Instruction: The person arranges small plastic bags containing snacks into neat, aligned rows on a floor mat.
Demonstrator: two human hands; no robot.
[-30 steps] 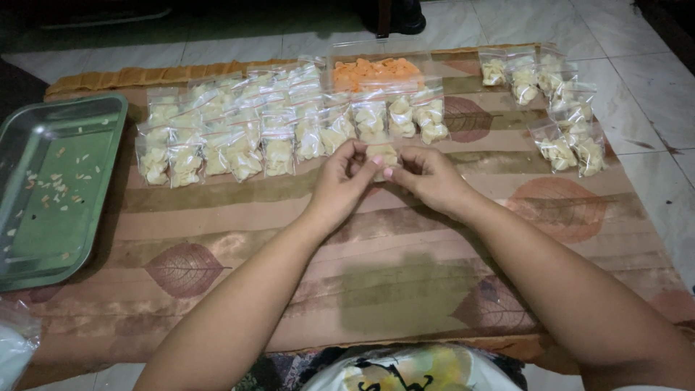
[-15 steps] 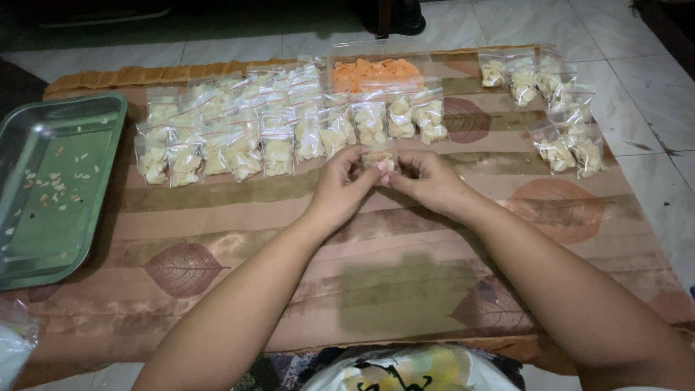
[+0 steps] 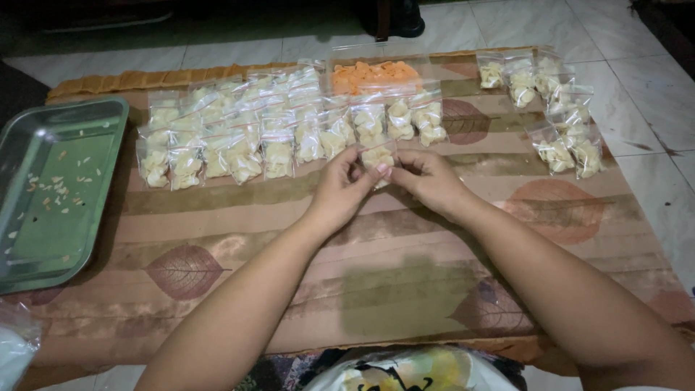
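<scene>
My left hand and my right hand meet over the middle of a leaf-patterned mat. Together they pinch a small clear zip bag of pale crackers at its top edge. The bag sits just in front of a row of several filled small bags laid out along the mat's far side. Both hands' fingertips are closed on the bag.
A metal tray with crumbs lies at the left. A bag of orange crackers lies behind the row. Several more filled bags lie at the far right. A plastic bag sits at the near edge. Tiled floor surrounds the mat.
Both hands have stayed together on the small bag, moving it slightly away from me toward the row of bags.
</scene>
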